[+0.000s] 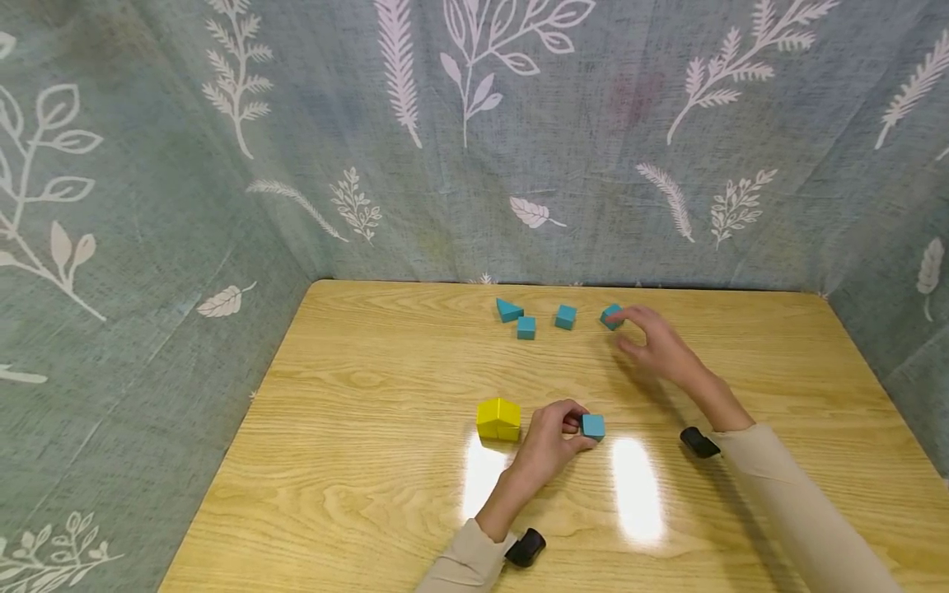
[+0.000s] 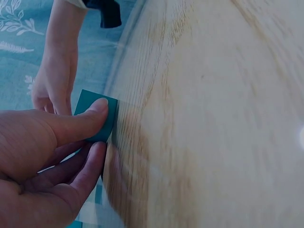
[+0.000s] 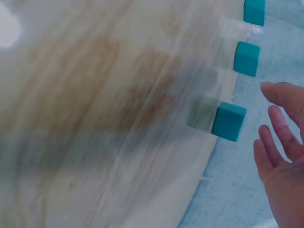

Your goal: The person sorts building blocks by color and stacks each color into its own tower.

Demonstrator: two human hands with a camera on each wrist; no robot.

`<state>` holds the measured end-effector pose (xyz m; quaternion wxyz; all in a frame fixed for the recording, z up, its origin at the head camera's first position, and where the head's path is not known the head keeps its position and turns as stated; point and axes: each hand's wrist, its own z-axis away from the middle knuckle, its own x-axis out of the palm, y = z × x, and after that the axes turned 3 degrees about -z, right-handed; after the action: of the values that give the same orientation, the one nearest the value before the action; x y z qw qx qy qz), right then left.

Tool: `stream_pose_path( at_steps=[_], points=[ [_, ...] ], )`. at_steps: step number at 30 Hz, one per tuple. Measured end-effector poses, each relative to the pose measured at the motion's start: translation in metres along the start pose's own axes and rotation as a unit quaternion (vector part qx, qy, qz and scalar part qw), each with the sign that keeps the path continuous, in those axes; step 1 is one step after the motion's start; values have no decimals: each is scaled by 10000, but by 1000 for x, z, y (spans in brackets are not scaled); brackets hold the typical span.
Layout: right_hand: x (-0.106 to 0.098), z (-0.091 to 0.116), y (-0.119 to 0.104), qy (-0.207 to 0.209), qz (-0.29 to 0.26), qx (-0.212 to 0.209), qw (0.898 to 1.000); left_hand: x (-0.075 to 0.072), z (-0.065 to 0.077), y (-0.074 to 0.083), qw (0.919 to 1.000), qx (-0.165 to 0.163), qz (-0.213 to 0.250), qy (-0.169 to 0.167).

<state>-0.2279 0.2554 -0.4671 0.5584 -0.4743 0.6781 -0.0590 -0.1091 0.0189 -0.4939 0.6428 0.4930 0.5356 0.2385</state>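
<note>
My left hand (image 1: 549,441) pinches a teal cube (image 1: 593,426) between thumb and fingers, low over the table's middle. In the left wrist view the thumb lies across one face of that cube (image 2: 102,111) and the fingers sit at its lower edge. Farther back on the right, my right hand (image 1: 656,346) reaches toward another teal cube (image 1: 611,316), thumb and fingers spread apart. The right wrist view shows a gap between that cube (image 3: 229,121) and the right hand (image 3: 285,147), which holds nothing.
Near the back edge lie two more teal cubes (image 1: 566,317) and a teal triangular block (image 1: 509,310). Left of my left hand stands a yellow house-shaped block stack (image 1: 498,420). Patterned fabric (image 1: 474,165) hangs behind and beside the wooden table (image 1: 356,461).
</note>
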Motion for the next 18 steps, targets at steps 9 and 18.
stream_pose_path(
  at_steps=[9, 18],
  points=[
    [0, -16, 15, -262, 119, 164, 9995, -1, -1, 3, 10000, -85, 10, 40],
    [2, -20, 21, -740, 424, 260, 9960, 0, 1, 3, 9999, -155, 35, 24]
  ],
)
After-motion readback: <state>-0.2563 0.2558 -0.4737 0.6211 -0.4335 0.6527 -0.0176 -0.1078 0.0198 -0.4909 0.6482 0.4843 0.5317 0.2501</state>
